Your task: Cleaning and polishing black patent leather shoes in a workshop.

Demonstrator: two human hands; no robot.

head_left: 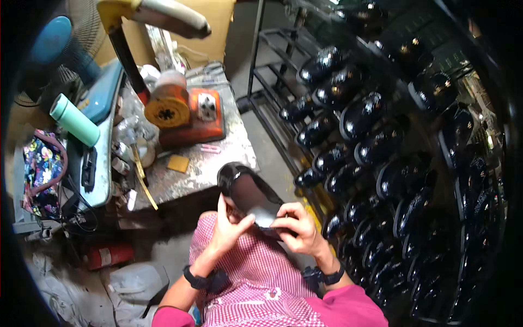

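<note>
A black shoe (253, 193) with a glossy toe and a dark inside is held over my lap, its toe pointing away from me. My left hand (231, 226) grips the shoe's near left side, thumb toward the near end. On the near right edge, my right hand (297, 228) has its fingers bent and pinching the rim. A checked pink and white apron (256, 272) covers my lap beneath the shoe.
Ahead to the left, a stained worktable (234, 136) carries a red machine (196, 125) with a yellow wheel, and a yellow pad (178, 163). A mint-green bottle (75, 120) and floral bag (43, 171) are further left. Racks of glossy black shoes (362, 117) fill the right.
</note>
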